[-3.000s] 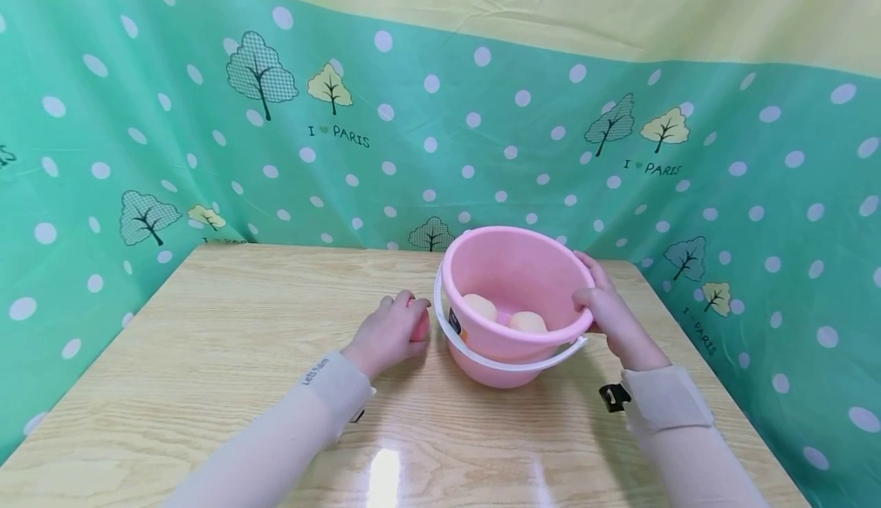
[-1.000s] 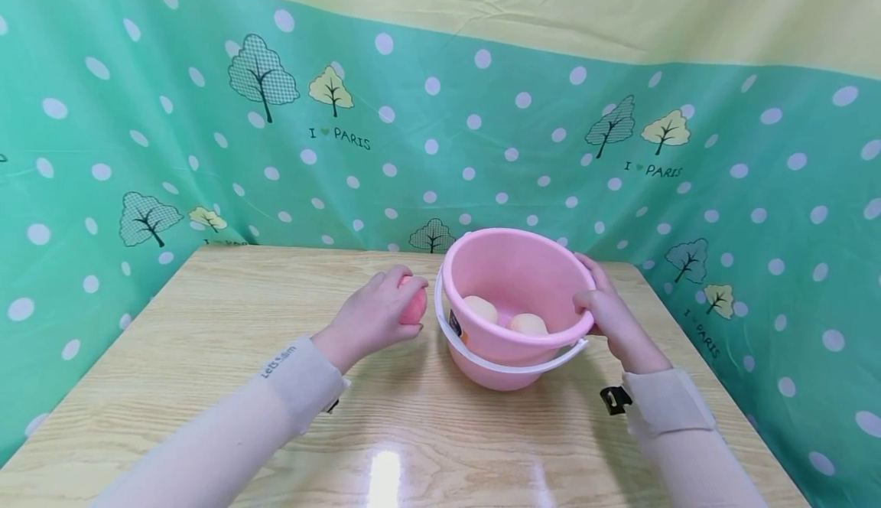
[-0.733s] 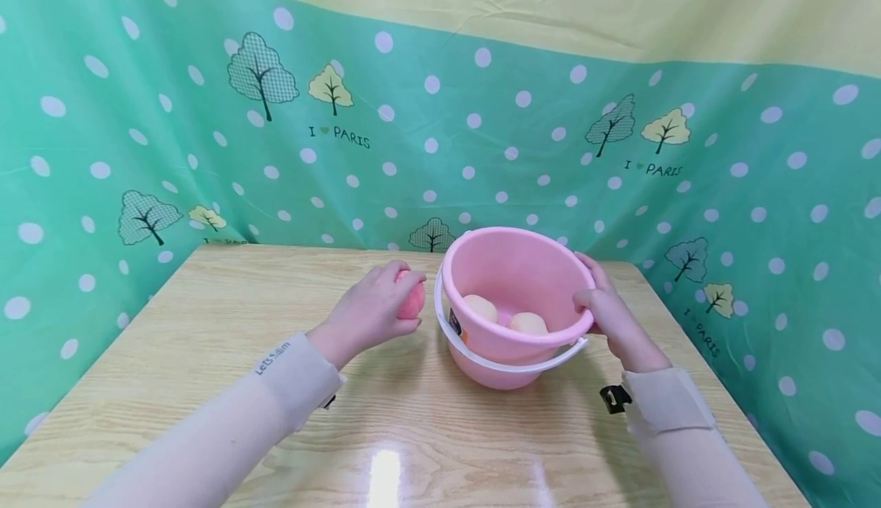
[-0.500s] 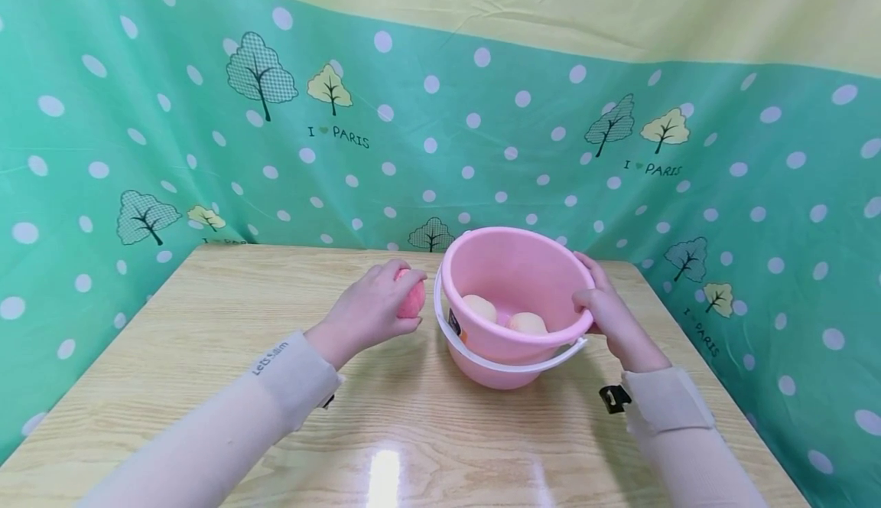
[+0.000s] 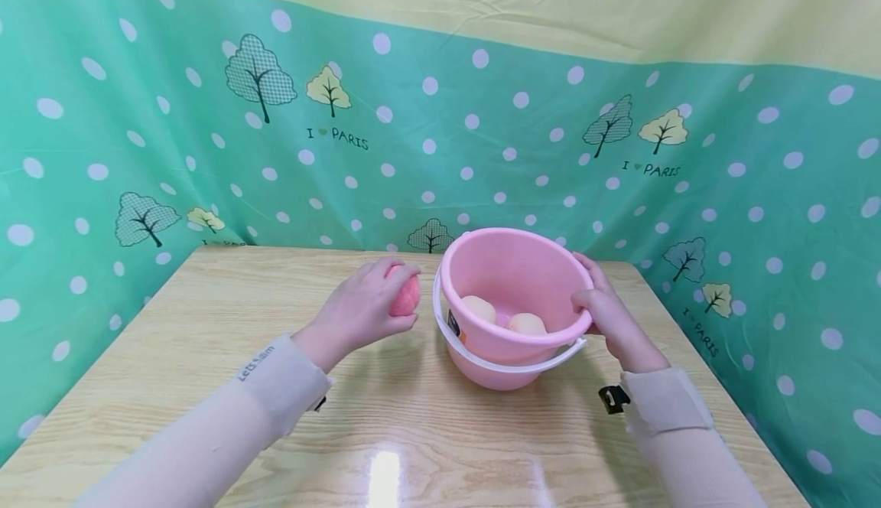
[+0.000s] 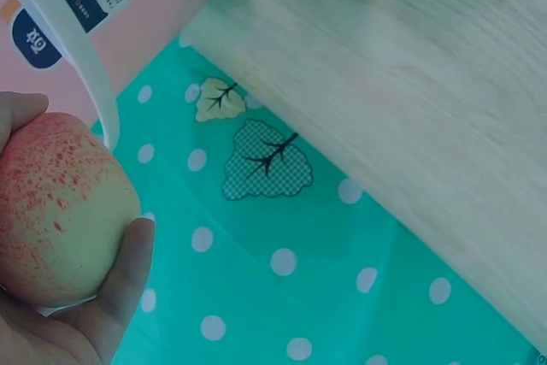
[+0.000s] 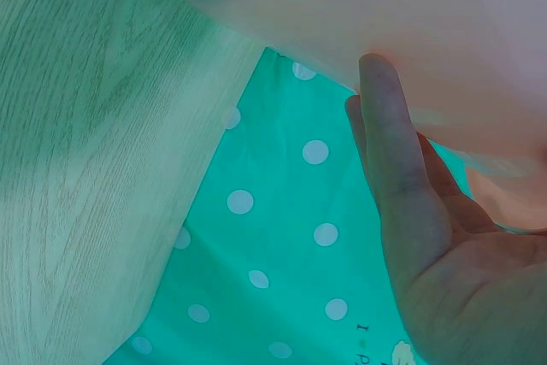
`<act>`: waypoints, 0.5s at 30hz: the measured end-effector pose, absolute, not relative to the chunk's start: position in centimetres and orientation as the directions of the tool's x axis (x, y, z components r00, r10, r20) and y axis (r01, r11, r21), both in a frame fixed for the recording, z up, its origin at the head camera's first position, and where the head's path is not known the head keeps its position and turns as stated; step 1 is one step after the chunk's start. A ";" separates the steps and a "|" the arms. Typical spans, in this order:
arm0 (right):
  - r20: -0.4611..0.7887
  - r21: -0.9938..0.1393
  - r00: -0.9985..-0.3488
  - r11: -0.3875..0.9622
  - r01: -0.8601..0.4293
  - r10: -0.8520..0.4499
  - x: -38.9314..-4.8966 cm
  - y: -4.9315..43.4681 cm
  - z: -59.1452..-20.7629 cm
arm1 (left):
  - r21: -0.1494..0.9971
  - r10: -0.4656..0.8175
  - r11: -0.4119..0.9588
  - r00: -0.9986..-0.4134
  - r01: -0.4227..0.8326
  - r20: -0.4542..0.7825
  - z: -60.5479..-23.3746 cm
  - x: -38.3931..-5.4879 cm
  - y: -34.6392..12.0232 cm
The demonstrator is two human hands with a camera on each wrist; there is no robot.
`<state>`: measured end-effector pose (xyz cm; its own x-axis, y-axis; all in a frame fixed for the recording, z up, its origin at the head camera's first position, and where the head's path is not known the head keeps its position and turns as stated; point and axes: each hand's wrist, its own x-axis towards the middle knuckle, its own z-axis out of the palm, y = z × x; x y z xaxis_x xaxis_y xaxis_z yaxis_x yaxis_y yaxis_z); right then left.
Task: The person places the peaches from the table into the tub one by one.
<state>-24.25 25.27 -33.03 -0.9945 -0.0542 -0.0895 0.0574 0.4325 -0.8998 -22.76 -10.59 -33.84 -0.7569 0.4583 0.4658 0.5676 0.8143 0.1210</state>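
My left hand (image 5: pixel 354 310) holds a peach (image 5: pixel 406 295) above the table, a little left of the bucket. In the left wrist view, thumb and fingers wrap round the peach (image 6: pixel 64 211), which is yellow with red speckles. A pink bucket (image 5: pixel 505 351) leans toward me, its white handle (image 5: pixel 509 369) hanging across the front. Two pale round fruits (image 5: pixel 478 309) lie inside it. At the bucket's right side my right hand (image 5: pixel 609 313) grips the rim, thumb over the edge. The right wrist view shows this hand's fingers (image 7: pixel 393 126) along the outer wall.
The bucket stands on a light wood table (image 5: pixel 241 340). A green polka-dot cloth (image 5: pixel 385 164) printed with trees hangs behind the table and along both sides. A label shows on the bucket's left side.
My left hand has lifted the peach from low beside the bucket and drawn it slightly left and away from it. The right hand and the bucket have stayed in place.
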 end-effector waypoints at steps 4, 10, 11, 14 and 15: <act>-0.093 -0.900 -0.994 0.432 0.062 -0.052 -24.3 25.3 -33.0 | 0.095 0.460 0.810 -0.726 0.579 0.511 -33.4 -22.8 -10.8; -0.092 -0.899 -0.994 0.434 0.060 -0.053 -24.2 25.2 -33.0 | 0.092 0.450 0.796 -0.687 0.598 0.570 -32.6 -23.0 -10.8; -0.091 -0.899 -0.994 0.435 0.060 -0.053 -24.2 25.2 -33.0 | 0.095 0.448 0.795 -0.685 0.599 0.575 -32.5 -23.0 -10.7; -0.091 -0.899 -0.995 0.434 0.060 -0.052 -24.2 25.2 -32.9 | 0.101 0.440 0.793 -0.680 0.600 0.586 -32.1 -23.0 -10.7; -0.092 -0.899 -0.994 0.434 0.060 -0.052 -24.2 25.2 -33.0 | 0.105 0.437 0.793 -0.680 0.600 0.589 -32.0 -23.0 -10.6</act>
